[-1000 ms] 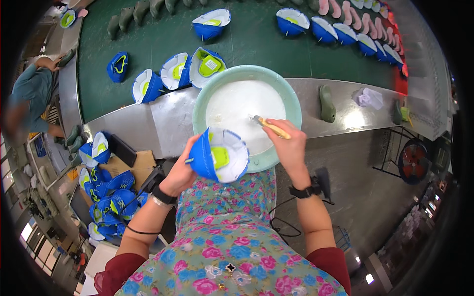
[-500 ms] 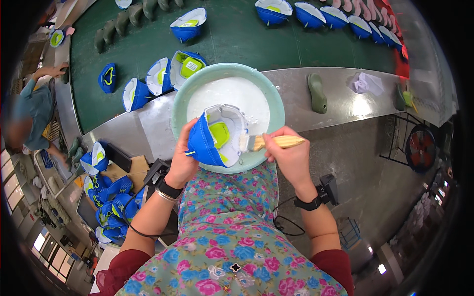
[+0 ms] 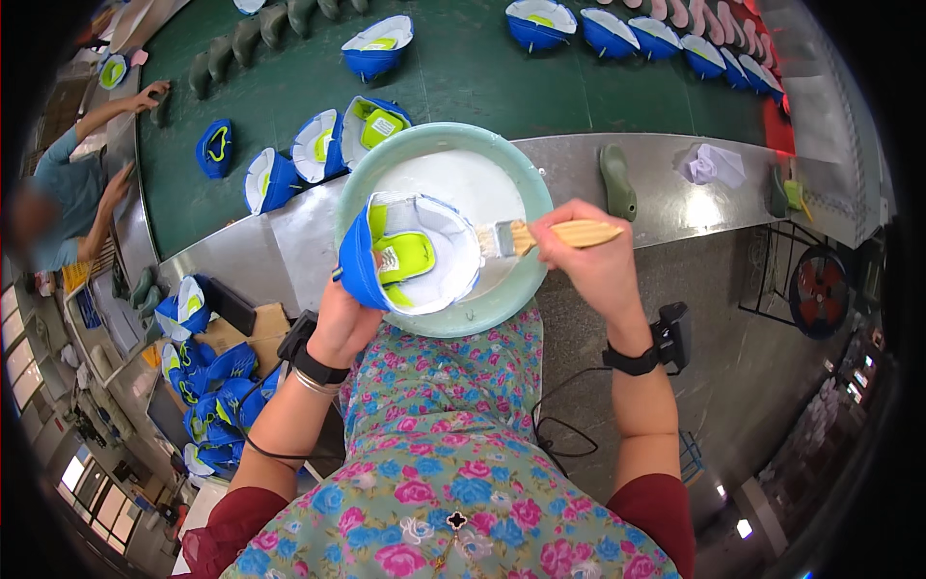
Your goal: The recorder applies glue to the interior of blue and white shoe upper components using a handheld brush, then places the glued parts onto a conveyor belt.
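Observation:
My left hand (image 3: 341, 326) grips a blue shoe upper (image 3: 359, 259) from below and the left, its opening turned up. The upper has a white lining with a lime-green tongue (image 3: 409, 255) inside. In my right hand (image 3: 590, 259) is a flat paintbrush (image 3: 503, 238) with a pale wooden handle, fingers closed round it. Its whitened bristles point left at the upper's right rim; I cannot tell whether they touch. Both are over a pale green basin (image 3: 473, 135) of white liquid.
A green work surface (image 3: 463, 87) beyond the basin bears several blue uppers and dark green shoe lasts (image 3: 246, 43). A last (image 3: 617, 181) and crumpled white cloth (image 3: 714, 164) lie on the metal ledge. More uppers (image 3: 222, 400) are heaped at left. Another person (image 3: 68, 188) works far left; a fan (image 3: 820, 289) stands right.
The upper has moved left and turned, showing more of its inside. My right hand has drawn the brush up and right. The other person's arm now reaches onto the green surface, whose uppers shifted slightly right.

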Tool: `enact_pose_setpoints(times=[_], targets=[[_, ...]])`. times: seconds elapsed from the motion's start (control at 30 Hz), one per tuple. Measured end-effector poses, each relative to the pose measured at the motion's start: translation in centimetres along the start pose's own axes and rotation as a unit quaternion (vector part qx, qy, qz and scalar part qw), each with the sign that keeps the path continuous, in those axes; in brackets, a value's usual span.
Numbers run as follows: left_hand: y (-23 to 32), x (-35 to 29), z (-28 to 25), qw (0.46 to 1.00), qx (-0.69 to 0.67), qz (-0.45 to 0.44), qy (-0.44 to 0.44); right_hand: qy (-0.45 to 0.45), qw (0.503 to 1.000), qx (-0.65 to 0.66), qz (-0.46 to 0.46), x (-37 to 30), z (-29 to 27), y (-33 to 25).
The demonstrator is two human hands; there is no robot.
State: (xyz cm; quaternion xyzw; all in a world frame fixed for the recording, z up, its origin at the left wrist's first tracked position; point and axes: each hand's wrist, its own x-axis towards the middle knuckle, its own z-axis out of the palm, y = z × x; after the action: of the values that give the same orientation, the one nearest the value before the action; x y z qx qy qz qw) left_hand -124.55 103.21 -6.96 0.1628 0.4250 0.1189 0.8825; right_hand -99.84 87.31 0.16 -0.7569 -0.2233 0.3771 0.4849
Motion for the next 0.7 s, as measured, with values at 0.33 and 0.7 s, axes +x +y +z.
enact_pose_setpoints(times=[0.33,0.7], targets=[[2.3,-1.8,2.4,0.981,-0.006,-0.102,-0.167,-0.233,0.914,-0.01,-0.332,1.6,8.0,-10.2],[5.9,-0.2,-1.4,0.994,0.046,-0.09,-0.042,-0.067,0.989,-0.12,-0.056,0.1,4.8,-9.2]])
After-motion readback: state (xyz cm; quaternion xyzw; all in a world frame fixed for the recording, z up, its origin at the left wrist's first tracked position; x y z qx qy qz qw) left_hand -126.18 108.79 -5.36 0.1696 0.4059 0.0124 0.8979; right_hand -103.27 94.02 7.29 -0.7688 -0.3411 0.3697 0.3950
